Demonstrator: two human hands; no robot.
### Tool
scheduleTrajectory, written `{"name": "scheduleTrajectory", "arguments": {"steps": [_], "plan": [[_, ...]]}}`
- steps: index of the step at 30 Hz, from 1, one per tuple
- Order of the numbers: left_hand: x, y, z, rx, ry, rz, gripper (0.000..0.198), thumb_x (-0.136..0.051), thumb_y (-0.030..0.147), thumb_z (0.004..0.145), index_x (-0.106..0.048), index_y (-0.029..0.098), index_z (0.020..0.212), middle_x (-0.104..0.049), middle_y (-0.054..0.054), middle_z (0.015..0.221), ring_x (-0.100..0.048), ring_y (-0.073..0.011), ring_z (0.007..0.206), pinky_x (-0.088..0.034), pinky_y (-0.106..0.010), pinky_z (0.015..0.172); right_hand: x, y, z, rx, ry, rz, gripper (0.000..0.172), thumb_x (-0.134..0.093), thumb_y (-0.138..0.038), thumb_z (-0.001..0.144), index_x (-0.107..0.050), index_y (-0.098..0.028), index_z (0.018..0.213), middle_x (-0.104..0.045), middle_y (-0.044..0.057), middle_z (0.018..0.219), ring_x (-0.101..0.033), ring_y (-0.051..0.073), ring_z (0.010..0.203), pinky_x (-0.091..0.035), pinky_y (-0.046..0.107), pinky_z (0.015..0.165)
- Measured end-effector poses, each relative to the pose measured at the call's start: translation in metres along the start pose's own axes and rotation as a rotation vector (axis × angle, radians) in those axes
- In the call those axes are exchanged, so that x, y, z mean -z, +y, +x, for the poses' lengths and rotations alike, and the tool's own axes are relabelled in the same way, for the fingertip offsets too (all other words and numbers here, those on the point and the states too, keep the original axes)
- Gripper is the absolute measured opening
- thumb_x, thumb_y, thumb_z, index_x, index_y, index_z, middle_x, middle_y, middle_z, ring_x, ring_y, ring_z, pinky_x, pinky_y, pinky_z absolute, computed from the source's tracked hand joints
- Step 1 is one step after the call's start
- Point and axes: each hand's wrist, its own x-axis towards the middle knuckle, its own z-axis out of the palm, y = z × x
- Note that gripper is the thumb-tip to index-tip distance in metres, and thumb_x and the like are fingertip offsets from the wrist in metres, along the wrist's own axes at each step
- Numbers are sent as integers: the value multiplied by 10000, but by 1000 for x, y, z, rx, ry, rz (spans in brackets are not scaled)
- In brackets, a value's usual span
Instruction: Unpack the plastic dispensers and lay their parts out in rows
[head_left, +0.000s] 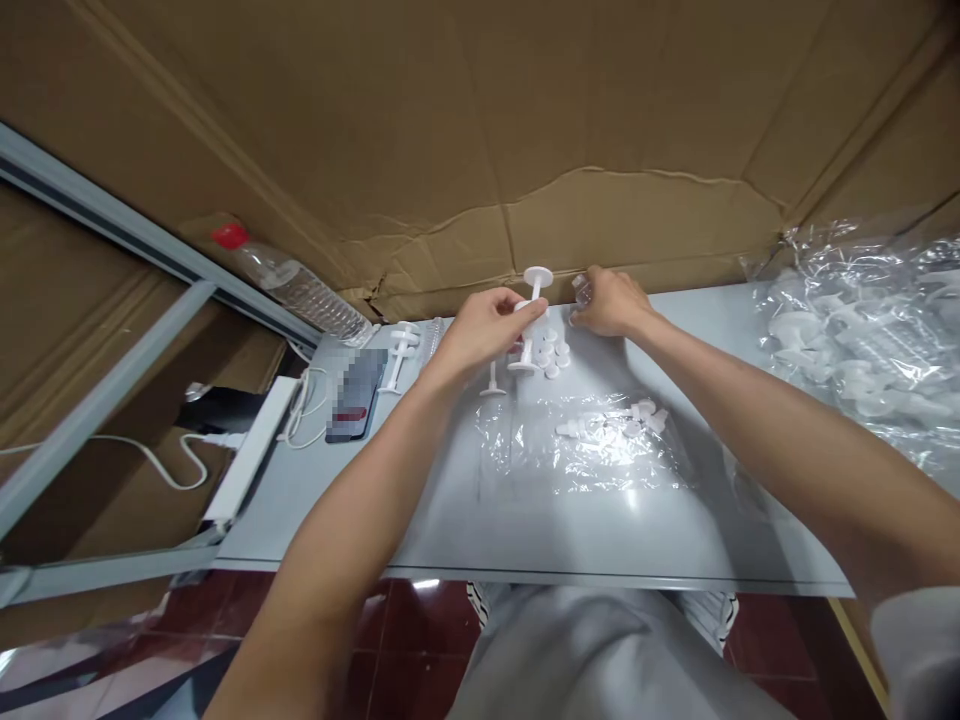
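Observation:
My left hand is closed around a white plastic plunger whose round flat end sticks up above my fingers. My right hand is curled on a small clear plastic piece at the far edge of the grey table. Between and just below both hands lies a cluster of small white caps. Another white plunger piece stands near my left wrist.
A clear bag with small white parts lies mid-table. A large clear bag of syringe parts fills the right side. At left are a phone, a white plunger, a white power strip and a water bottle. Cardboard walls stand behind.

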Motion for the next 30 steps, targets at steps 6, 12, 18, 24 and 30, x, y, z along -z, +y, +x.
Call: {"name": "scheduleTrajectory", "arguments": {"steps": [6,12,18,24,30], "plan": [[-19,14,26,-45,-1,277,418,-767,516,864,-613,197,642,-592,-20,645,-593,-176,688,-382,-293,623,-4,6,2,40,-14,-120,404,-790,-261,724,-695,-222,1115,-767,110,1107,-693,304,1057,-514,359,885],[-27,16,30,-31,1,259,397,-766,471,854,-582,210,619,-545,-9,605,-604,-185,680,-361,-295,629,-2,9,3,101,-19,-123,378,-761,-235,743,-698,-218,1115,-778,79,1108,-695,267,1041,-492,310,849],[-28,16,34,-7,-11,354,426,-734,507,849,-570,213,587,-537,-5,587,-559,-174,635,-322,-295,606,-2,11,3,114,-19,-108,340,-743,-235,745,-685,-219,1080,-773,74,1050,-690,260,981,-481,310,804],[-36,16,42,-41,6,396,426,-755,536,817,-583,216,594,-554,5,616,-465,-152,599,-297,-296,588,6,21,2,95,-43,-62,310,-752,-194,702,-685,-226,1002,-762,66,1001,-682,258,958,-489,327,846],[-55,11,53,-51,-46,461,453,-712,547,838,-580,229,542,-542,-7,580,-494,-180,607,-317,-313,616,34,36,-21,-31,13,76,483,-732,-431,793,-613,-194,1197,-728,138,1109,-666,334,1028,-527,414,842]]}}
